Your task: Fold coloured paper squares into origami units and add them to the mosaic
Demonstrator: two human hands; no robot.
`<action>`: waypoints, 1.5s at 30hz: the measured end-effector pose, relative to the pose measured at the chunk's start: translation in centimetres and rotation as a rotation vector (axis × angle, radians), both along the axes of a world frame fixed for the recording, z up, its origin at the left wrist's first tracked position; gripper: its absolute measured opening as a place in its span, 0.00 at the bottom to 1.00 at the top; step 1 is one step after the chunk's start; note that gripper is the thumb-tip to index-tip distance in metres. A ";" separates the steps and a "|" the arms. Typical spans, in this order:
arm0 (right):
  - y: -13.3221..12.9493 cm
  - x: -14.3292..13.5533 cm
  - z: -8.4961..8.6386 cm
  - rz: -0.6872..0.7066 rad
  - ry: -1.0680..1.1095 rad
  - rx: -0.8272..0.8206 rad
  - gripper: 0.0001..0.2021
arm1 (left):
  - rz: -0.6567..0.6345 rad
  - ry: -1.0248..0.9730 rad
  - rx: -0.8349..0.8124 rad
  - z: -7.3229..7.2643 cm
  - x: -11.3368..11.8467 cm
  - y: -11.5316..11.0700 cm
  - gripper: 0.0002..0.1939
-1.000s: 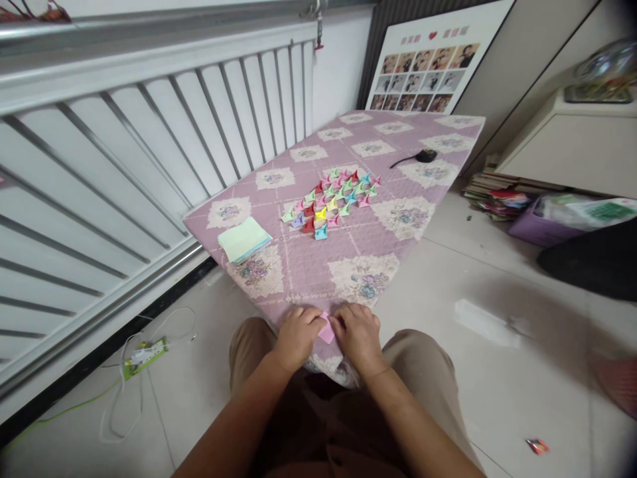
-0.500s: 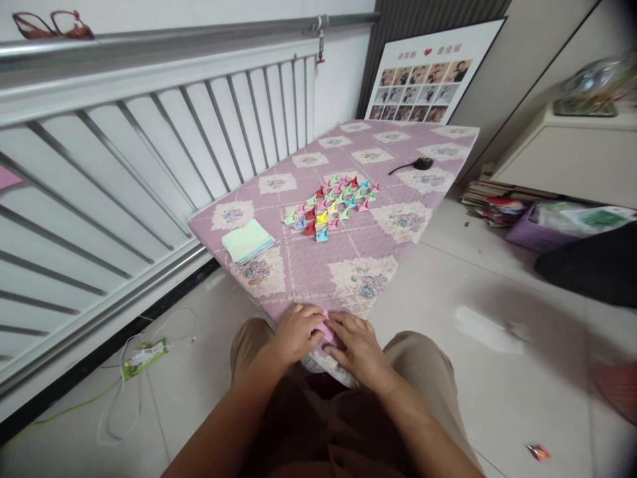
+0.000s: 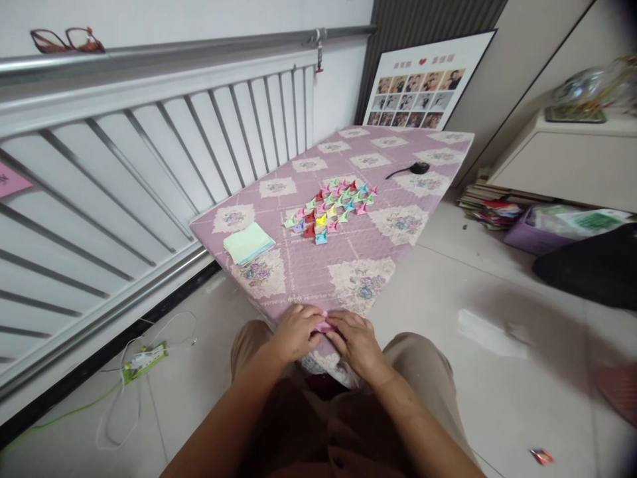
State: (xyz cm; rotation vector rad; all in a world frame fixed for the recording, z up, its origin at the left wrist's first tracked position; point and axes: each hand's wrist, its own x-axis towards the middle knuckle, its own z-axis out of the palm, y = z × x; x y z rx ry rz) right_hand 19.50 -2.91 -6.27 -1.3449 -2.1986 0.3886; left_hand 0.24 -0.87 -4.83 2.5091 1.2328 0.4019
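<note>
At the near corner of the cloth-covered table (image 3: 308,279), a small piece of pink paper (image 3: 325,324) lies between my two hands. My left hand (image 3: 298,332) has its fingers closed on the paper's left side. From the right, my right hand (image 3: 354,337) pinches the same paper with thumb and fingers; part of it is hidden under the fingertips. Farther up the table stand rows of small folded paper pieces (image 3: 332,209) in green, pink, red, yellow and blue. A stack of square paper sheets (image 3: 249,243), light green on top, rests at the table's left edge.
A black object with a thin tail (image 3: 419,168) lies on the table's far right. A white radiator (image 3: 174,133) runs along the left, with eyeglasses (image 3: 67,41) above it. A power strip (image 3: 146,358) with cables sits on the floor. A framed photo board (image 3: 423,86) leans behind.
The pink paper now shows as a narrower strip between my fingers, and my right fingertips have shifted slightly on it. The camera view has tilted a little.
</note>
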 end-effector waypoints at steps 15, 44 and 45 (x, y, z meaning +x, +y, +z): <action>1.2 -0.7 1.1 0.008 0.311 -0.209 0.11 | 0.208 -0.293 -0.099 0.2 0.8 -0.3 0.11; 1.0 1.3 -1.9 0.110 -0.101 0.135 0.11 | 0.151 0.200 0.010 -0.5 0.4 -0.6 0.10; 0.9 1.5 -2.1 0.119 -0.104 0.140 0.12 | 0.147 0.220 0.021 -0.6 0.4 -0.8 0.10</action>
